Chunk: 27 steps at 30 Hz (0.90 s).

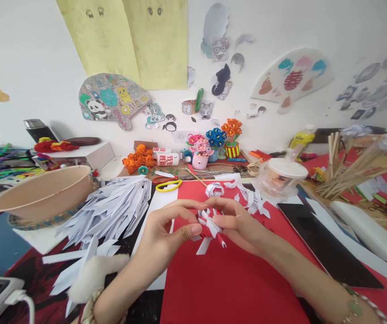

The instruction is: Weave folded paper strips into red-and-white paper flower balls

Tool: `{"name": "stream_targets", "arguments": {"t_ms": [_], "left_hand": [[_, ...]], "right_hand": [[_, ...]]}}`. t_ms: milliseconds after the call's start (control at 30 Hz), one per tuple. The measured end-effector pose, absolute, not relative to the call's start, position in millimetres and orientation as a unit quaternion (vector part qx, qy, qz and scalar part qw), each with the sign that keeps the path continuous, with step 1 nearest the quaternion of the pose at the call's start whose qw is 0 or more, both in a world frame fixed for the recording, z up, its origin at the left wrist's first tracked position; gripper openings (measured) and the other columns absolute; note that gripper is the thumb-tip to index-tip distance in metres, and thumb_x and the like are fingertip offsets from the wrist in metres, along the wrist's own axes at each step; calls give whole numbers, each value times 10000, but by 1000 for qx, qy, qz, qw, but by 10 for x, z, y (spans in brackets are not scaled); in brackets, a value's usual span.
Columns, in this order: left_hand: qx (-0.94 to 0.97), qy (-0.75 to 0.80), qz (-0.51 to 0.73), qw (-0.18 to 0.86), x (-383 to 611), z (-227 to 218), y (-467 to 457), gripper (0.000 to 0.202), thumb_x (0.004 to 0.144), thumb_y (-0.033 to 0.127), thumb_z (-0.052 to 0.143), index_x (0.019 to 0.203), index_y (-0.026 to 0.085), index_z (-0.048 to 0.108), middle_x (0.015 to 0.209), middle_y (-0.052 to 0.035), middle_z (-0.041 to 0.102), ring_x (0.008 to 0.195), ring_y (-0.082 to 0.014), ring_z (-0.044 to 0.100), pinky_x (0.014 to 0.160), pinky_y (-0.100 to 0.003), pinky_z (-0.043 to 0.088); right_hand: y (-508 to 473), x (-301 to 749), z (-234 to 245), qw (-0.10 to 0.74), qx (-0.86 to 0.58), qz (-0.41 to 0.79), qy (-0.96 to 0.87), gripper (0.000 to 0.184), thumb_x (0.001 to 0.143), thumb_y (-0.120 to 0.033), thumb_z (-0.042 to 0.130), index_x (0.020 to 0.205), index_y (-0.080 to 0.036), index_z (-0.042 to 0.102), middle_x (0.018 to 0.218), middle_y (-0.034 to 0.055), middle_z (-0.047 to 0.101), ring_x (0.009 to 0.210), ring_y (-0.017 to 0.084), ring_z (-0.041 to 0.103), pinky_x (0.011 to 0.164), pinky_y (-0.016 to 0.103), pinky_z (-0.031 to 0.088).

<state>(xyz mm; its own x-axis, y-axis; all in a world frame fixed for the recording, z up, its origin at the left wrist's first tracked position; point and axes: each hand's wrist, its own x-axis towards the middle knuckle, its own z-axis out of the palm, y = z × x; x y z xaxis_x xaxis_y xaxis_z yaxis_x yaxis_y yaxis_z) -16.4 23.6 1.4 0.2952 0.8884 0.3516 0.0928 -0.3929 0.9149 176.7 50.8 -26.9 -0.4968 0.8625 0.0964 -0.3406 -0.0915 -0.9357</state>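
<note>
Between my two hands, above the red sheet [227,283], is a small folded paper piece [209,221] in white and red. My left hand [175,225] is closed on its left side, thumb in front and fingers over the top. From the right, my right hand [239,222] pinches the same piece with thumb and fingers. White and red strip ends stick out below it. Part of the piece is hidden behind my fingers. Just behind my hands lies a white folded paper ring [214,190], with loose white paper pieces [256,200] to its right.
White folded strips [112,207] are heaped at left beside a beige basin [45,193]. Yellow-handled scissors [168,185] lie behind my left hand. At right are a lidded cup [284,175], a black tablet-like slab [328,243] and wooden sticks [352,166]. Potted craft flowers [200,153] stand by the wall.
</note>
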Motion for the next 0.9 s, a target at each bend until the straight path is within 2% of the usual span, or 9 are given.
{"name": "stream_targets", "arguments": {"t_ms": [167, 300, 467, 533, 600, 700, 767, 900], "left_hand": [[673, 368, 484, 421, -144, 11, 232, 169, 807, 341, 745, 683, 228, 726, 1035, -54, 742, 933, -244, 676, 922, -434, 499], [672, 354, 491, 427, -126, 6, 242, 144, 774, 327, 781, 675, 231, 737, 1004, -48, 728, 912, -225, 666, 866, -386, 514], [714, 342, 495, 358, -127, 18, 260, 107, 831, 302, 728, 756, 232, 695, 1030, -37, 671, 1010, -212, 616, 938, -369, 460], [720, 352, 506, 319, -143, 33, 260, 98, 875, 319, 673, 824, 235, 667, 1053, -46, 651, 1049, -220, 589, 950, -376, 443], [719, 364, 520, 282, -165, 49, 258, 105, 908, 334, 623, 884, 233, 634, 1020, -52, 641, 1019, -216, 579, 900, -357, 451], [746, 368, 504, 232, -200, 56, 251, 120, 915, 329, 614, 871, 221, 587, 864, -21, 618, 797, -164, 555, 715, -288, 447], [785, 346, 475, 194, -218, 45, 244, 129, 899, 316, 646, 871, 216, 569, 804, 0, 608, 701, -138, 523, 639, -261, 427], [855, 259, 439, 91, -227, 11, 208, 216, 877, 311, 686, 1025, 211, 565, 951, -44, 653, 835, -170, 594, 725, -277, 453]], "right_hand": [[508, 1778, -254, 438, -255, 680, -530, 296, 681, -368, 801, 920, -217, 712, 833, -4, 582, 666, 110, 516, 583, 245, 470], [518, 1796, -229, 415, -239, 686, -548, 270, 684, -322, 788, 917, -218, 700, 858, -3, 596, 688, 108, 534, 610, 245, 475], [511, 1790, -249, 382, -212, 692, -574, 281, 669, -318, 785, 922, -232, 699, 923, 20, 619, 830, 159, 578, 692, 282, 495], [507, 1789, -259, 400, -215, 684, -571, 373, 667, -342, 790, 1016, -268, 682, 1003, 37, 622, 924, 191, 575, 701, 294, 505], [503, 1794, -251, 429, -213, 671, -567, 508, 651, -344, 812, 1122, -296, 627, 1033, 43, 614, 962, 203, 563, 686, 288, 504], [492, 1805, -203, 471, -206, 636, -576, 641, 636, -327, 839, 1204, -304, 542, 1016, 32, 588, 892, 182, 556, 659, 271, 494], [482, 1814, -167, 502, -203, 609, -580, 697, 630, -312, 852, 1235, -328, 507, 1075, 33, 562, 902, 177, 553, 684, 276, 501], [471, 1837, -140, 533, -179, 629, -538, 848, 580, -292, 890, 1299, -396, 452, 1177, 32, 527, 1006, 195, 558, 767, 300, 526]]}}
